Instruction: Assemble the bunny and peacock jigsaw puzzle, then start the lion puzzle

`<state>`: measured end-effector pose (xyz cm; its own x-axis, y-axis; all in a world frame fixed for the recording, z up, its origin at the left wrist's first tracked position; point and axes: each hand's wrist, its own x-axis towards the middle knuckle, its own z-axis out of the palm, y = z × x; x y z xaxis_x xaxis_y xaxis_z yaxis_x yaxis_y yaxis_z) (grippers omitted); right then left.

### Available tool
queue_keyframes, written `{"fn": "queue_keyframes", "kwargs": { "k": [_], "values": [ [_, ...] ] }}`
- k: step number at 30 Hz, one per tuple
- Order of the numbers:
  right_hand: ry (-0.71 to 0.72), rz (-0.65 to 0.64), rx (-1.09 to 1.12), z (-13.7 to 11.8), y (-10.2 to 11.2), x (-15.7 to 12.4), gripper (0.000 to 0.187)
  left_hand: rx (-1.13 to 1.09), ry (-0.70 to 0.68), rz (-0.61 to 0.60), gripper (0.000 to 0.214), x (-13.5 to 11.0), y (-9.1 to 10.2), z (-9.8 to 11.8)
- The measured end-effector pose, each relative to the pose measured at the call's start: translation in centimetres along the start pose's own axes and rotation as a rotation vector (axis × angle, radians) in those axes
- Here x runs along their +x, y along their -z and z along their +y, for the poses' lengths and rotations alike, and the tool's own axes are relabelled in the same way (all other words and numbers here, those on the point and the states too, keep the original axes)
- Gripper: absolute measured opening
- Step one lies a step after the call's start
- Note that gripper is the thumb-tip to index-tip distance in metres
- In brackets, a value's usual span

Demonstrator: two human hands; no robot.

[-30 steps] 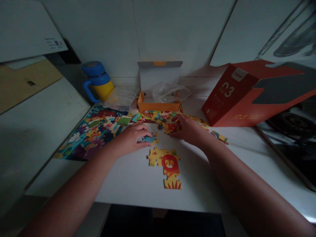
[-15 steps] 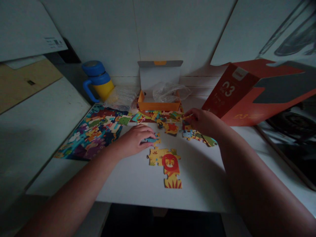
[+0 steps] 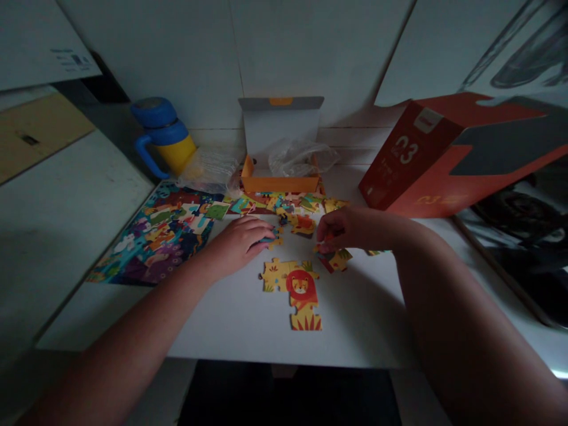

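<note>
A joined cluster of puzzle pieces with a red-maned lion [image 3: 296,290] lies on the white table [image 3: 355,319]. My left hand [image 3: 237,244] rests just above and left of it, fingers curled over a blue and yellow piece [image 3: 271,240]. My right hand [image 3: 345,228] is closed in a pinch on a yellow and red piece [image 3: 333,259], held low beside the cluster's upper right corner. Several loose pieces [image 3: 288,207] are heaped beyond both hands.
A colourful reference sheet [image 3: 162,234] lies at the left. Behind are a blue and yellow mug [image 3: 166,136], clear plastic bags [image 3: 212,171], an open orange box [image 3: 280,177] and a large red box [image 3: 426,160] on its side. A dark object [image 3: 523,236] fills the right edge.
My right hand has come from the loose pieces at the back right toward me and leftward, carrying a piece next to the lion cluster. My left hand has stayed on its piece.
</note>
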<state>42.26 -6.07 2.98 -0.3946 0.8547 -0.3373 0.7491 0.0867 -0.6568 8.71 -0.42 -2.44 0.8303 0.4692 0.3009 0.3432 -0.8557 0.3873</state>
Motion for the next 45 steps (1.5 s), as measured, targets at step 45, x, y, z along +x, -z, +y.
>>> {"fn": "queue_keyframes", "kwargs": {
  "k": [45],
  "values": [
    [-0.259, -0.098, -0.29, -2.1, -3.8, -6.7, 0.061, 0.078, 0.017, 0.023, 0.023, -0.8, 1.8, 0.6]
  ]
}}
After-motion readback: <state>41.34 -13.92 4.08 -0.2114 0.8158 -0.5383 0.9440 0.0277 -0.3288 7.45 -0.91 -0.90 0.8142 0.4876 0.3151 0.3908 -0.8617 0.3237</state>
